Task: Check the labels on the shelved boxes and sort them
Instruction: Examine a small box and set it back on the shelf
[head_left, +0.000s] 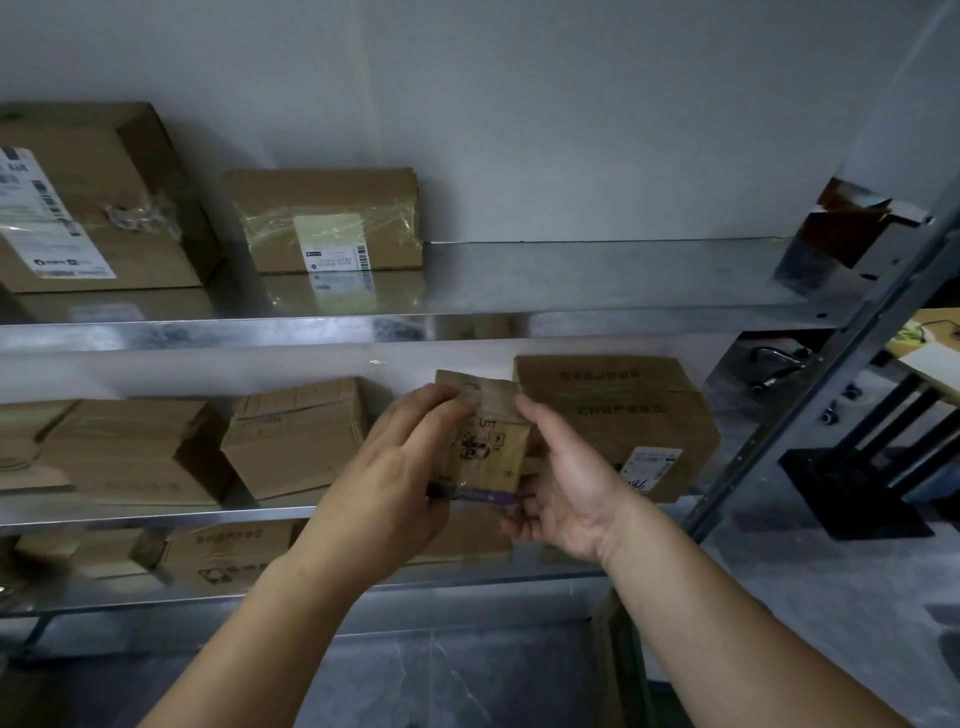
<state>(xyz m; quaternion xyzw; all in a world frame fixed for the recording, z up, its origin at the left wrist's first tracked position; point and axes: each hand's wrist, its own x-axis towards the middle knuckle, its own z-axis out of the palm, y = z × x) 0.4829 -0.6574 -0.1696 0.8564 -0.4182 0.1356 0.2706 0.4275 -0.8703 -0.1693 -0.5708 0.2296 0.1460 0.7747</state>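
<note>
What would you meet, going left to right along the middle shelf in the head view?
Wide box, creased box, left hand, small held box, right hand, large labelled box.

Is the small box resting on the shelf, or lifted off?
Lifted off, it seems: left hand and right hand grip the small cardboard box by its sides, in front of the middle shelf.

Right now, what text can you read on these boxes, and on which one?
Nothing reads clearly.
Held small box: black print, blurred.
Top-left box: white label, too blurred.
Taped box: label too small.
Lower right box: printed characters and label, illegible.
</note>
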